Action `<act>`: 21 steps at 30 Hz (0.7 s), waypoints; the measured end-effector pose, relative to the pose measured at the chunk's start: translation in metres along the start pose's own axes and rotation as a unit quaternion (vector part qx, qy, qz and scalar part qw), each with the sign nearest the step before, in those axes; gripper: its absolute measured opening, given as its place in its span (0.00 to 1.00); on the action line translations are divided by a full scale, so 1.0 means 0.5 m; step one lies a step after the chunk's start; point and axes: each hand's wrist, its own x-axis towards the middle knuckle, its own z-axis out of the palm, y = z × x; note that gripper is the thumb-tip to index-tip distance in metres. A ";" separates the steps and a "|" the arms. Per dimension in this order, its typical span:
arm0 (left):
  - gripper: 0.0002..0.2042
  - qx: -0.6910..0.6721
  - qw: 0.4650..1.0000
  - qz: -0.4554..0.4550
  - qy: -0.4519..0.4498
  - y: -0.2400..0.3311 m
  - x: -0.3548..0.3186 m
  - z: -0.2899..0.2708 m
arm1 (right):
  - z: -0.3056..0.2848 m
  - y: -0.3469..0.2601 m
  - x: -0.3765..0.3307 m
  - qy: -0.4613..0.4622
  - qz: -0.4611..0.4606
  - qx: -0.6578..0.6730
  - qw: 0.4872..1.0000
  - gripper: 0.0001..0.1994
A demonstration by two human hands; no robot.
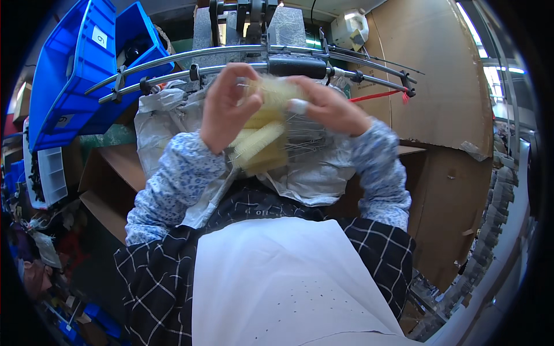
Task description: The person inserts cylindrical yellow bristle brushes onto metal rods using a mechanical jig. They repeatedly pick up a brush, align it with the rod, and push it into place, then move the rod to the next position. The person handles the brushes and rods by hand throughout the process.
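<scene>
My left hand (227,106) and my right hand (330,104), the right with a white wrap on one finger, are raised in front of me. Between them they grip a pale yellow bristly brush head (273,90), smeared by motion. Just below, several more pale yellow brush-like pieces (258,142) lie in a pile on a white woven sack (314,179). Thin metal wires (304,141) are spread over the sack beneath my right hand. The fingertips are partly hidden by the bristles.
Two metal rails (173,59) cross ahead of my hands, with a black roller (297,66) between them and a machine (242,23) behind. Blue bins (75,75) stand at the left above an open cardboard box (115,167). Large cardboard sheets (435,75) rise at the right.
</scene>
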 end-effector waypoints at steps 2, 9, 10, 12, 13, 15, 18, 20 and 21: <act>0.20 0.003 1.000 -0.005 0.014 -0.007 0.016 0.018 | 0.023 0.012 0.022 0.042 -0.023 0.039 0.998 0.18; 0.43 0.498 0.807 -0.053 -0.313 -0.085 0.036 0.014 | -0.082 0.157 0.176 0.398 0.012 -0.452 0.798 0.13; 0.46 0.542 0.764 -0.086 -0.339 -0.103 0.041 0.018 | -0.081 0.162 0.195 0.386 0.029 -0.464 0.797 0.13; 0.51 0.617 0.667 -0.150 -0.390 -0.122 0.048 0.031 | -0.079 0.161 0.211 0.365 0.071 -0.470 0.800 0.14; 0.52 0.602 0.665 -0.167 -0.408 -0.125 0.046 0.038 | -0.080 0.161 0.215 0.365 0.078 -0.464 0.803 0.14; 0.52 0.571 0.661 -0.201 -0.442 -0.124 0.030 0.052 | -0.082 0.160 0.223 0.366 0.089 -0.451 0.809 0.15; 0.47 0.579 0.644 -0.178 -0.467 -0.131 -0.038 0.076 | -0.081 0.169 0.227 0.357 0.088 -0.437 0.821 0.15; 0.46 0.560 0.625 -0.204 -0.505 -0.130 -0.071 0.086 | -0.084 0.177 0.232 0.352 0.075 -0.423 0.831 0.15; 0.46 0.567 0.633 -0.193 -0.490 -0.135 -0.089 0.084 | -0.085 0.182 0.234 0.349 0.068 -0.417 0.836 0.15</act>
